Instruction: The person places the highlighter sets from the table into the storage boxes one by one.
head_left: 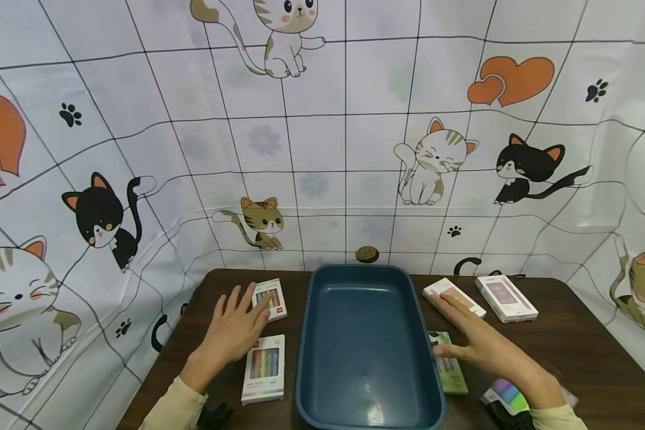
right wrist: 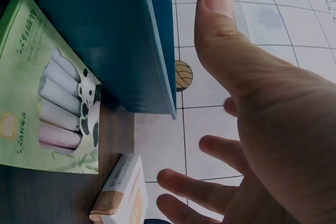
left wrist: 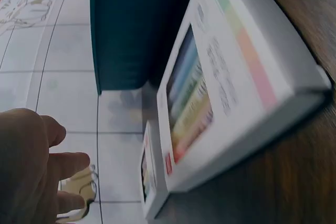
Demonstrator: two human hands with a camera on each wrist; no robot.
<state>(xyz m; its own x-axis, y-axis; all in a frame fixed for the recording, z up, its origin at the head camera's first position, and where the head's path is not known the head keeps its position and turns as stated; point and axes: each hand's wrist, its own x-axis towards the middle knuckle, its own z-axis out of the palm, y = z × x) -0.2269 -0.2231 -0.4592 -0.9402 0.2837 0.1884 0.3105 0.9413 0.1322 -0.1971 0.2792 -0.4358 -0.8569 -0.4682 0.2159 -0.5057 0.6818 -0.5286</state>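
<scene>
My left hand [head_left: 231,335] is spread with straight fingers above two white boxes left of the tray. Its fingertips overlap the smaller box of coloured pens [head_left: 278,309], and a larger white pen box [head_left: 263,376] lies beside the palm. In the left wrist view, a gap shows between the fingers and the larger box [left wrist: 236,66]. My right hand [head_left: 489,352] reaches over the right side, fingers extended, overlapping a white and orange box [head_left: 445,286]. Its thumb overlaps a green highlighter box [head_left: 452,379] with a panda picture, and appears apart from that box [right wrist: 21,103] in the right wrist view.
A deep blue tray [head_left: 368,346] stands at the middle of the dark wooden table [head_left: 586,358]. Another white box [head_left: 506,298] lies at the back right. A pack of coloured highlighters [head_left: 507,394] sits by the right wrist. A cat-patterned sheet [head_left: 322,143] hangs behind.
</scene>
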